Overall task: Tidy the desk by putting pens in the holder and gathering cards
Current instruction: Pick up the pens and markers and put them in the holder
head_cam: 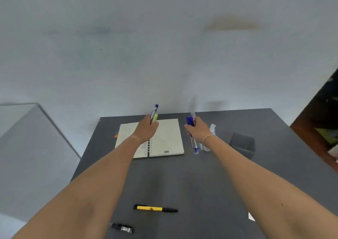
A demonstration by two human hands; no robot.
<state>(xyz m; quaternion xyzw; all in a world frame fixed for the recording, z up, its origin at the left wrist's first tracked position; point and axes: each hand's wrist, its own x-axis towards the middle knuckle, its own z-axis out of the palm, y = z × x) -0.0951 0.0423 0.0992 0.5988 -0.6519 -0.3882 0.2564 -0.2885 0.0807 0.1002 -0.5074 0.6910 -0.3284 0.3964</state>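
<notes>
Pens fill both my fists: my left hand (146,129) is curled around a blue-capped marker (154,112) and a yellow-green highlighter (155,118) above the open spiral notebook (164,140), while my right hand (197,129) wraps several blue pens (193,141). Just right sits the dark holder (243,144). A yellow-black marker (155,208) lies nearer me on the dark desk (201,183).

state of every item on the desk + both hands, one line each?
left hand: closed on blue marker and a yellow-green pen
right hand: closed on blue pens
notebook: open, flat
pen holder: upright, contents not visible
yellow pen: lying loose
black marker: lying loose
</notes>
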